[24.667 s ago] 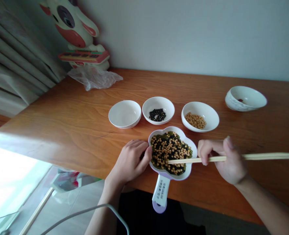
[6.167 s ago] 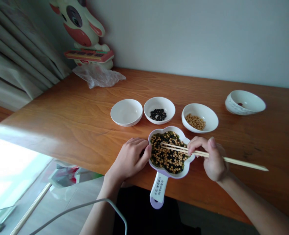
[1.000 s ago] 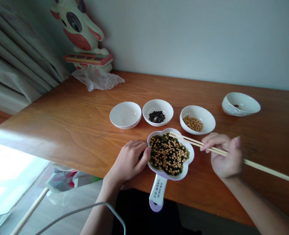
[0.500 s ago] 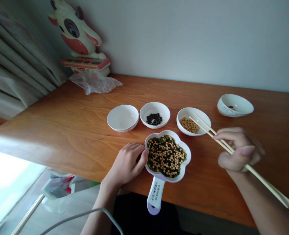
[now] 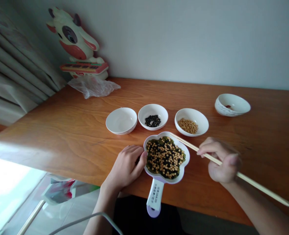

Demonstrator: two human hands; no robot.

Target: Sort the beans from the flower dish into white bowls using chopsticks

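A flower-shaped white scoop (image 5: 186, 165) with a lilac handle holds a mix of yellow soybeans, black beans and green beans. My left hand (image 5: 127, 164) rests on the table at the scoop's left side, fingers curled and thumb on its rim. In my right hand (image 5: 222, 160) is a pair of wooden chopsticks (image 5: 187, 143), tips together over the scoop's far right rim; I see nothing between them. Behind the scoop stand a white bowl of soybeans (image 5: 200, 125), a white bowl of black beans (image 5: 162, 112) and an empty white bowl (image 5: 121, 120).
Farther back on the right stands another bowl (image 5: 232, 111) with something small and brown inside. A crumpled plastic bag (image 5: 94, 87) lies by a cow-shaped toy keyboard (image 5: 85, 67) at the back left. A grey cable (image 5: 85, 218) crosses near my left forearm.
My right hand has brought the chopsticks left and nearer, from over the soybean bowl to the scoop's rim. Their tips have closed together. My left hand has stayed at the scoop.
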